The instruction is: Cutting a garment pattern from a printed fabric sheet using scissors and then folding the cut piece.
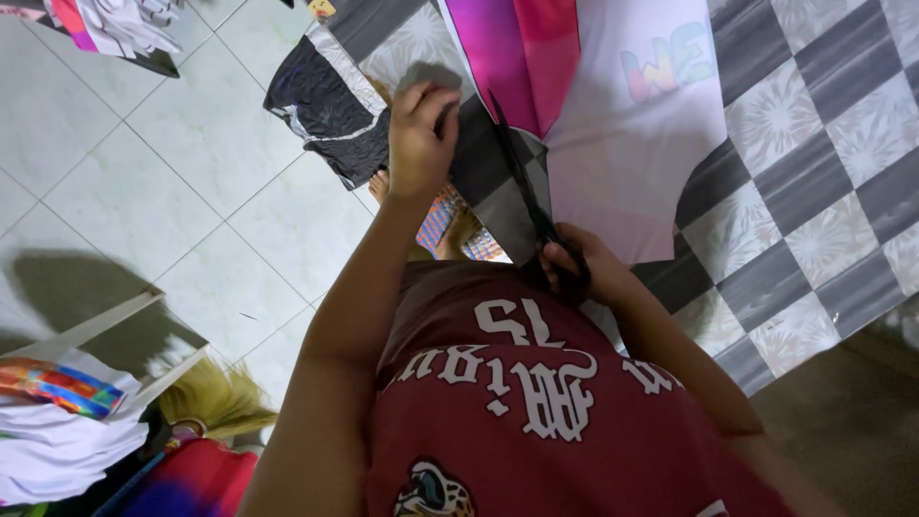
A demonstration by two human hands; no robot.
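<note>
Cutting hand: right hand [582, 268] gripping black scissors [532, 196], blades parted on the fabric edge.
Fabric [613, 124]: pink-and-white sheet lying over a checkered mat [804, 191], just beyond the scissors.
Holding hand: left hand [419, 139] closed on a grey fold, left of the scissors.
Farther left of the scissors: dark cloth [325, 105] on white tiles [144, 191].

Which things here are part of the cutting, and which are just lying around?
In use:
- black scissors in the right hand
- grey fabric edge pinched by the left hand
- pink and white fabric beside the blades

Lying about:
- black cloth on the floor
- folded fabric pile
- checkered mat
</note>
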